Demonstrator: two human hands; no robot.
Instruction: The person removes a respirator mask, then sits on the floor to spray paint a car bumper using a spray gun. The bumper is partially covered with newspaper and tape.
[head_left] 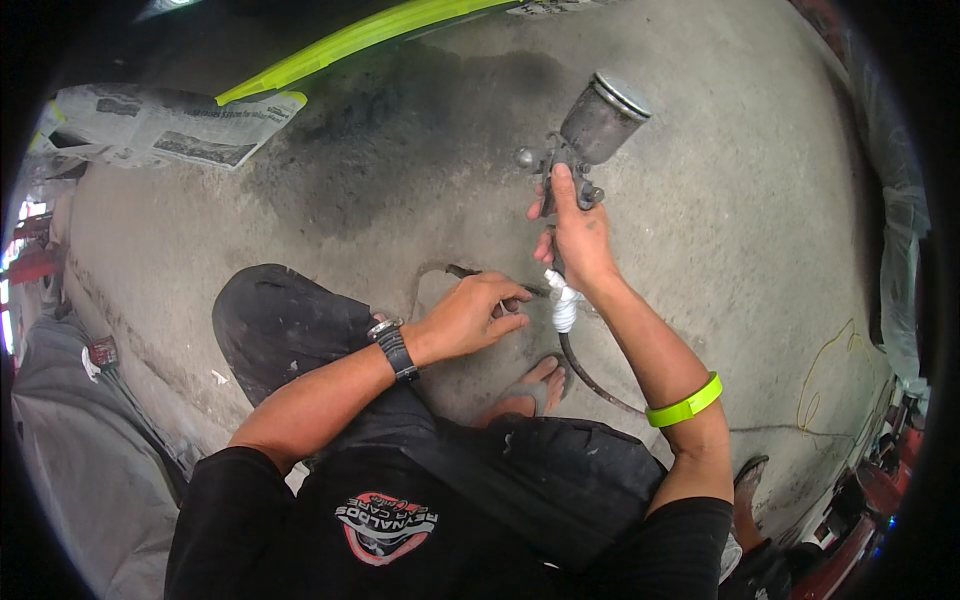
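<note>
My right hand (580, 235) is wrapped round the handle of a grey spray gun (562, 152), its thumb up against the gun's body. A scuffed metal paint cup (605, 118) sits tilted on top of the gun. Below the handle is a hose joint bound in white wrapping (564, 303), from which a dark air hose (592, 384) curves down under my right forearm. My left hand (468, 315) hovers beside the joint, half curled, with thumb and forefinger apart. A dark hose-like piece (540, 291) shows behind its fingertips; contact between them cannot be made out.
A bright yellow-green panel (370, 40) crosses the top, with printed masking paper (190, 125) beside it. The concrete floor (700, 230) has a dark stain. Grey covering (80, 450) lies left, plastic sheeting (897, 260) hangs right, and a thin yellow cord (815, 380) lies nearby.
</note>
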